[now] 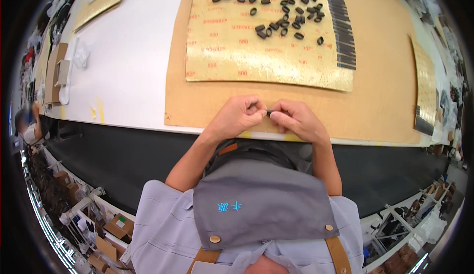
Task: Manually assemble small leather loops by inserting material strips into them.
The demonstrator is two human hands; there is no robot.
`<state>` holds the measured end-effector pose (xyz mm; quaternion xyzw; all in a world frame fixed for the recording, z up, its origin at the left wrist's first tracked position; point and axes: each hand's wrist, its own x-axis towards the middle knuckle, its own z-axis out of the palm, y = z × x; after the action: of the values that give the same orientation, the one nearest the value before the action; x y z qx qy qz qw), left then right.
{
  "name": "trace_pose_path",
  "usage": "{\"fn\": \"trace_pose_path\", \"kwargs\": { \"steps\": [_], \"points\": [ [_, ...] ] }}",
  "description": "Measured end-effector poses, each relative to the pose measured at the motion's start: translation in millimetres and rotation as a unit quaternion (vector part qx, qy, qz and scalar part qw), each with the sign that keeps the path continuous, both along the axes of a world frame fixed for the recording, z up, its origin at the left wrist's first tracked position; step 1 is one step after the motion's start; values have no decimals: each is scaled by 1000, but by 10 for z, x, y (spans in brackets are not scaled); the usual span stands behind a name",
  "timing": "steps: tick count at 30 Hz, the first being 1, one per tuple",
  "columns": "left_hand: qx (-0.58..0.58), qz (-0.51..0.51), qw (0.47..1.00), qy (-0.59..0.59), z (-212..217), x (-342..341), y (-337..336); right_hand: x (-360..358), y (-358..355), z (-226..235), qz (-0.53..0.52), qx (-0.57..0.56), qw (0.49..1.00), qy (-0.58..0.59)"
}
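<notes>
A small black piece (268, 112) sits between the fingertips of both my hands, just above the table's front edge. My left hand (242, 114) pinches one end of it, with the fingers curled. My right hand (298, 121) grips the other end between thumb and fingers. Much of the piece is covered, so its exact shape cannot be made out. Beyond my hands, many small black loops (260, 28) lie scattered over a yellow printed sheet (222, 69). Along that sheet's right side runs a row of flat black strips (347, 51).
Brown board (380, 101) lies under the yellow sheet on a white table (128, 76). Another yellow sheet (423, 84) with black strips lies at the right. A cardboard box (55, 74) stands at the left, where another person (30, 126) is near the table's end.
</notes>
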<state>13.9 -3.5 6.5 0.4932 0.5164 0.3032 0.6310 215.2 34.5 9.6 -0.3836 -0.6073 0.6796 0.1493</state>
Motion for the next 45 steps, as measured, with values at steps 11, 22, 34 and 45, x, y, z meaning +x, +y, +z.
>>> {"fn": "trace_pose_path", "kwargs": {
  "steps": [11,22,34,45],
  "points": [
    [43,-14,997,-65,-36,-90,2,-105,-134,35,-24,92,995,-14],
    [-69,-19,958,-279,-135,-176,16,-148,-85,-172,-104,188,976,-19],
    [48,156,876,-454,-128,110,-149,-532,-161,249,-140,-45,986,78],
    [58,167,949,-262,-175,263,-111,-283,-184,-161,-270,-52,940,203]
  ]
}}
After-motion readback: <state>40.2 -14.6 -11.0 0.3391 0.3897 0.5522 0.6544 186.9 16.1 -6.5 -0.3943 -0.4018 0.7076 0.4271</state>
